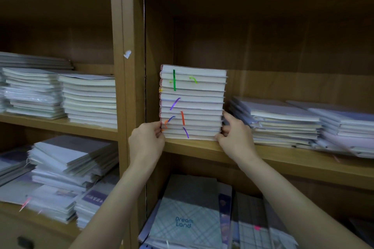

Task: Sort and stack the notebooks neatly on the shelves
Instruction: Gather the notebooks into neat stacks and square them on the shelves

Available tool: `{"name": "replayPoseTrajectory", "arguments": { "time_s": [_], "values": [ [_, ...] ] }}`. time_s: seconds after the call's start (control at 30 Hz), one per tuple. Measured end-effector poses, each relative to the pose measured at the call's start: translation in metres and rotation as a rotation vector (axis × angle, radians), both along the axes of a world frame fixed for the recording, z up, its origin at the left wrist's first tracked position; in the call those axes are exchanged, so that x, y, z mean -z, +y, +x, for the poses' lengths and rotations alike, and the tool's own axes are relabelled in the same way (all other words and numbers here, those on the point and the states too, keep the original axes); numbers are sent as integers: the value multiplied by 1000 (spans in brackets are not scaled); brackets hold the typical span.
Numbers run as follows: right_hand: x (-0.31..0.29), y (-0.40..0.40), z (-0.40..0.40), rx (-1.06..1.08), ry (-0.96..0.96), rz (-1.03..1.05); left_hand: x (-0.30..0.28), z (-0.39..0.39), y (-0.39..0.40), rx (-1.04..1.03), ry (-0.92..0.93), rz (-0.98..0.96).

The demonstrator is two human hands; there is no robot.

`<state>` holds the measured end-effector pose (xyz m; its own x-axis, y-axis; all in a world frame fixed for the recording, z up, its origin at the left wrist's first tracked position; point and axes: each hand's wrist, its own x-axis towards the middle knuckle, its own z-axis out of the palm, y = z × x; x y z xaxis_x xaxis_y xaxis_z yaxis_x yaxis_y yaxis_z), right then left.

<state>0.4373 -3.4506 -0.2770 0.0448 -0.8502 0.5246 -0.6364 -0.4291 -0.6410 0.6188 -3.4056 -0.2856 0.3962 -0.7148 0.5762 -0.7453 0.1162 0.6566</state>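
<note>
A tall stack of white-paged notebooks with coloured ribbon markers [192, 103] stands at the front edge of the brown wooden shelf [283, 157], at its left end, close to the upright wooden divider [129, 87]. The person's left hand [146, 143] presses against the lower left side of the stack, its fingertips curled onto the bottom few books. The right hand [234, 139] does the same on the lower right, its grip pinching the corner of the lowest notebooks. Just to the right sit two lower, looser piles of pale lilac-covered notebooks [303, 125], near the tall stack and almost touching the right hand.

This looks like the squaring-up step: the stack is set down and both hands are steadying it. Next, I'd judge, it needs easing back from the shelf edge, keeping even pressure on both sides so the upper books don't slide, then letting go gently.
</note>
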Motion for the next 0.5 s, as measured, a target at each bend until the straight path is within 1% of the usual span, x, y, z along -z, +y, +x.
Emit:
{"name": "replayPoseTrajectory", "arguments": {
  "time_s": [0.07, 0.1, 0.17, 0.23, 0.33, 0.5],
  "values": [
    [0, 1, -2, -30, -31, 17, -1, 3, 2, 64, 19, 36],
    [-1, 3, -3, -53, -46, 27, -2, 4, 3, 126, 64, 42],
    [-2, 7, -3, -113, -87, 54, -4, 3, 5, 270, 229, 15],
    [-4, 10, -2, -167, -171, 68, -7, 0, 6, 345, 367, -25],
    [-5, 9, -2, -159, -245, 73, -8, -1, 4, 314, 431, -48],
    [-4, 7, 2, -107, -268, 59, -10, 1, 1, 267, 425, -21]
  ]
}}
